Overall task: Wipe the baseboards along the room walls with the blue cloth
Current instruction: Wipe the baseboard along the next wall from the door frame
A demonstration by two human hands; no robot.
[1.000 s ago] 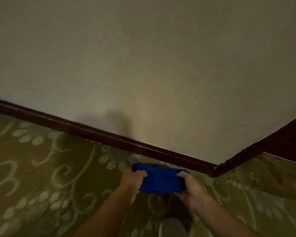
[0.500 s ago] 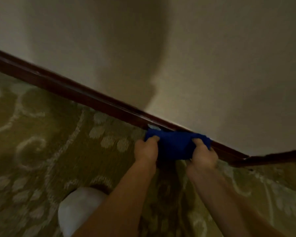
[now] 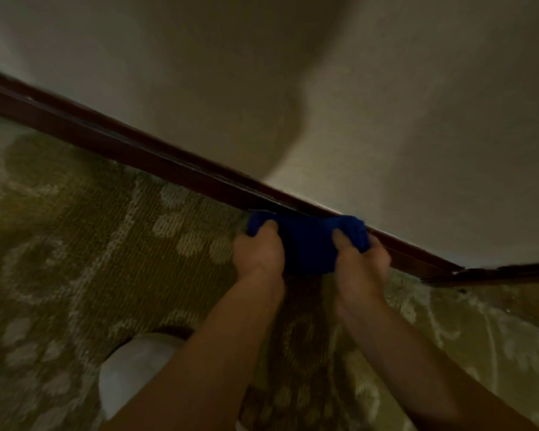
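Pale rounded shape: a blurred whitish rounded thing (image 3: 131, 371) sits lowest in view, on the floor to the left of the left forearm; what it is cannot be told.
Forearms: two bare forearms reach up from the bottom edge toward the wall, the left one crossing over part of the pale shape.
Floor: an olive-green woven carpet with a pale leaf and scroll pattern (image 3: 84, 244) covers the ground right up to the foot of the wall.
Left hand: the left hand (image 3: 259, 255) is curled shut over the left end of the cloth, knuckles up, thumb tip pressed on the fabric.
Right hand: the right hand (image 3: 360, 265) is clenched round the cloth's right end, with the fabric bunching up over its fingers.
Cloth: the dark blue soft cloth (image 3: 308, 241) is stretched between the two hands, low over the carpet, its far edge lying against the baseboard; motion blur hides whether it presses on the face or on the top lip.
Baseboard: the dark reddish-brown glossy wooden baseboard (image 3: 131, 147) runs slantwise from upper left down to a corner at the right, where a second dark strip (image 3: 504, 273) goes off toward the right edge.
Wall: the plain beige wall (image 3: 386, 119) rises behind, with a broad soft shadow on it above the hands.
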